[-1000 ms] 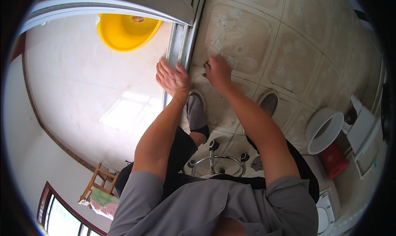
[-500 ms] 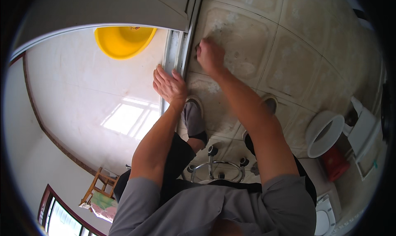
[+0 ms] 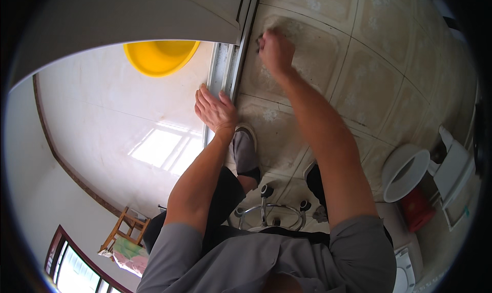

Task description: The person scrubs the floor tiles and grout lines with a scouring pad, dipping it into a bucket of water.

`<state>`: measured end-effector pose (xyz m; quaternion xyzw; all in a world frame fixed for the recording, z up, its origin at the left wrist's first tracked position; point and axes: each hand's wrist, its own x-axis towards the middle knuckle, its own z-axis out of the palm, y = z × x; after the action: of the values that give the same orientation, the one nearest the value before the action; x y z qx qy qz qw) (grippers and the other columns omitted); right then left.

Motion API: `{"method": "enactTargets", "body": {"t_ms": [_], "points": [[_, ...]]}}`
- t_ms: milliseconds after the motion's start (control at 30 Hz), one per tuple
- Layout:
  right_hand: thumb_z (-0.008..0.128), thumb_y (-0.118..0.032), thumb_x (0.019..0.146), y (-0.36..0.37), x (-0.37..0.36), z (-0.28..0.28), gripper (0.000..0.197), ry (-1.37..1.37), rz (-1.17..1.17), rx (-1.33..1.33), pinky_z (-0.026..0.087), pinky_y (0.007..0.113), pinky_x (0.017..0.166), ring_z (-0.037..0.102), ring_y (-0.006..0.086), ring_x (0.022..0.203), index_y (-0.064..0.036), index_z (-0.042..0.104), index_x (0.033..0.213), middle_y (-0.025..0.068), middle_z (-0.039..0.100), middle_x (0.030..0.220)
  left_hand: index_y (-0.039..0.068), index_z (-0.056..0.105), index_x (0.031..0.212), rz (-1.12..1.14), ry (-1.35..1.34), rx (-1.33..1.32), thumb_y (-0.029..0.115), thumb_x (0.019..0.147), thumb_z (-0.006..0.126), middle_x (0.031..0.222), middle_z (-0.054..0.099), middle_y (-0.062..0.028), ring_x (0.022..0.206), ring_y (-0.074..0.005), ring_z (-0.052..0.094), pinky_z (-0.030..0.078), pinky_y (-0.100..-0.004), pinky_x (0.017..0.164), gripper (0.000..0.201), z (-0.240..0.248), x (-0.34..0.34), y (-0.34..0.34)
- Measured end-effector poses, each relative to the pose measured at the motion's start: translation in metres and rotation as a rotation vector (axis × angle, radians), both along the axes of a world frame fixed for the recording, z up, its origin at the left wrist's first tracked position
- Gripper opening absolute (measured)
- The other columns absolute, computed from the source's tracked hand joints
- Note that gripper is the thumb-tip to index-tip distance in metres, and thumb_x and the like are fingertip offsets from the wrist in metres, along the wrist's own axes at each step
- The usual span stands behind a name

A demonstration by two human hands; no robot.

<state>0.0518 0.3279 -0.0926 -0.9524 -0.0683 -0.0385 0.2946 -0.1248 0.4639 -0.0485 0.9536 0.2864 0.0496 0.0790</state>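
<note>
My left hand (image 3: 216,110) lies flat on the pale metal sliding-door track (image 3: 221,67), fingers stretched out over its left edge and nothing in them. Farther ahead and to the right, my right hand (image 3: 277,52) is closed above a beige floor tile (image 3: 307,52) with greyish smears. A small dark wad (image 3: 259,43) sticks out at the left side of its fingers; its kind cannot be made out. My right hand hides the rest of it. The dark edge of the track runs just left of that hand.
A yellow basin (image 3: 161,57) stands on the shiny floor beyond the track, partly hidden by a grey door panel (image 3: 128,11). A wheeled stool base (image 3: 264,211) is between my feet. At right are a white tub (image 3: 406,172), a red container (image 3: 416,211) and a toilet (image 3: 404,272).
My right hand has moved forward and a little right over the tile, with the dark wad still in it. The left hand keeps its place on the track; the whole view has shifted slightly.
</note>
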Motion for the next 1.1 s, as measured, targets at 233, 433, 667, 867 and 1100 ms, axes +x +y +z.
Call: {"method": "enactTargets", "body": {"t_ms": [233, 433, 667, 867, 1100], "points": [[0.069, -0.013, 0.082, 0.006, -0.065, -0.013, 0.005, 0.015, 0.257, 0.1, 0.053, 0.049, 0.063, 0.067, 0.0362, 0.074, -0.0104, 0.065, 0.083, 0.0129, 0.063, 0.094, -0.001, 0.043, 0.141, 0.022, 0.02, 0.007, 0.032, 0.095, 0.053, 0.137, 0.053, -0.0213, 0.134, -0.0362, 0.045, 0.031, -0.0484, 0.112, 0.058, 0.0, -0.003, 0.0], [0.07, -0.012, 0.08, 0.004, -0.055, 0.004, 0.006, 0.034, 0.243, 0.018, 0.052, 0.048, 0.061, 0.066, 0.0351, 0.073, -0.0106, 0.064, 0.082, 0.0116, 0.061, 0.088, -0.001, 0.044, 0.141, 0.022, 0.039, 0.0, 0.031, 0.093, 0.055, 0.137, 0.054, -0.0194, 0.134, -0.0347, 0.045, 0.031, -0.0479, 0.111, 0.058, 0.0, -0.004, -0.004], [0.069, -0.014, 0.079, 0.019, -0.135, -0.001, 0.008, 0.191, 0.292, 0.014, 0.052, 0.052, 0.061, 0.065, 0.038, 0.072, -0.0119, 0.062, 0.082, 0.0134, 0.058, 0.092, 0.0, 0.044, 0.141, -0.001, -0.017, 0.034, 0.033, 0.097, 0.05, 0.135, 0.054, -0.0223, 0.129, -0.0382, 0.049, 0.035, -0.0499, 0.107, 0.055, 0.0, -0.002, -0.001], [0.071, -0.009, 0.076, 0.014, -0.091, 0.012, 0.012, 0.172, 0.104, 0.072, 0.049, 0.051, 0.062, 0.063, 0.0388, 0.073, -0.0078, 0.06, 0.078, 0.013, 0.058, 0.088, 0.0, 0.044, 0.141, -0.004, 0.001, 0.023, 0.033, 0.096, 0.051, 0.135, 0.054, -0.0221, 0.13, -0.0374, 0.048, 0.034, -0.0498, 0.107, 0.056, 0.002, -0.009, -0.003], [0.073, -0.009, 0.074, 0.013, -0.113, 0.005, 0.015, 0.15, 0.308, -0.05, 0.051, 0.051, 0.062, 0.064, 0.0364, 0.071, -0.0107, 0.061, 0.083, 0.0116, 0.059, 0.091, 0.0, 0.044, 0.141, -0.001, -0.013, 0.025, 0.031, 0.096, 0.052, 0.135, 0.055, -0.0216, 0.13, -0.037, 0.048, 0.034, -0.0491, 0.108, 0.055, 0.001, -0.002, 0.002]]}}
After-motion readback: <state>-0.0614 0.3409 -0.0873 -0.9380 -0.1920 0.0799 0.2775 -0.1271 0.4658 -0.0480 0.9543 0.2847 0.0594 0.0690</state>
